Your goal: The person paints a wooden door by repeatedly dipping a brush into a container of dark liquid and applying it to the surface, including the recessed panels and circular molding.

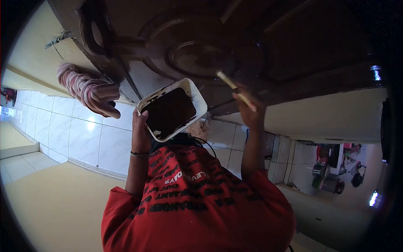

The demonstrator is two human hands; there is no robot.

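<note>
My left hand (142,129) grips the near left rim of a white plastic tub (200,97), its thumb over the edge. Dark brown paint (170,110) fills the tub's inside and smears its walls. In my right hand (252,110) is a paintbrush with a pale wooden handle (228,81), fingers closed around it. Its bristles cannot be made out. Right of the tub and apart from it, this hand is raised before a dark brown panelled door (294,50). The door has a glossy surface with oval mouldings.
A rolled pinkish cloth (86,88) is at the left, by the door's edge. A metal latch (58,38) sits on the frame above it. White tiles (88,130) cover the floor. Through an opening at the right, pots (333,185) and other household items show.
</note>
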